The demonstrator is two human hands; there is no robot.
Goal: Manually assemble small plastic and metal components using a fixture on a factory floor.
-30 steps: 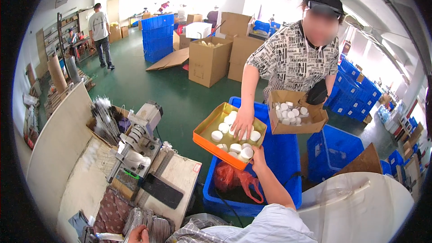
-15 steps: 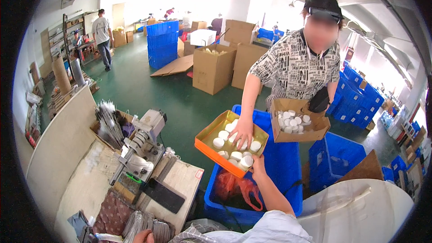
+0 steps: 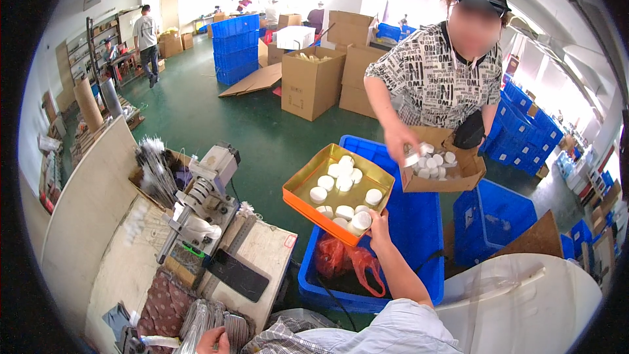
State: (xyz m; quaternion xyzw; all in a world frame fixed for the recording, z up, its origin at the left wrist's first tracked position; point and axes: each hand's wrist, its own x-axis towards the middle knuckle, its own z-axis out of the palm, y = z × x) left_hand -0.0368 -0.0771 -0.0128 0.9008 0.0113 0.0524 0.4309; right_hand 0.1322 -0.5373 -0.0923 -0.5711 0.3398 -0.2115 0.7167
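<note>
My right hand (image 3: 379, 228) grips the right rim of an orange tin tray (image 3: 308, 217) with a gold inside, tilted slightly over a blue crate. Several round white caps (image 3: 344, 182) lie loose in the tin. At the lower edge, my left hand (image 3: 213, 341) shows only in part, with curled fingers, beside a bundle of thin metal strips (image 3: 196, 324); what it holds, if anything, cannot be made out. Across from me a co-worker's hand (image 3: 401, 141) holds white caps over a cardboard box (image 3: 442, 183) containing more of them.
The blue crate (image 3: 426, 255) below the tin holds a red plastic bag (image 3: 341, 262). To the left, a bench carries a small machine (image 3: 203, 203) and a black phone (image 3: 238, 275). A second blue crate (image 3: 491, 223) and a white round-edged surface (image 3: 517, 301) are at right.
The co-worker's hand has left the tin and moved right to the cardboard box with caps in it. My right hand still holds the tin. More of my left hand shows.
</note>
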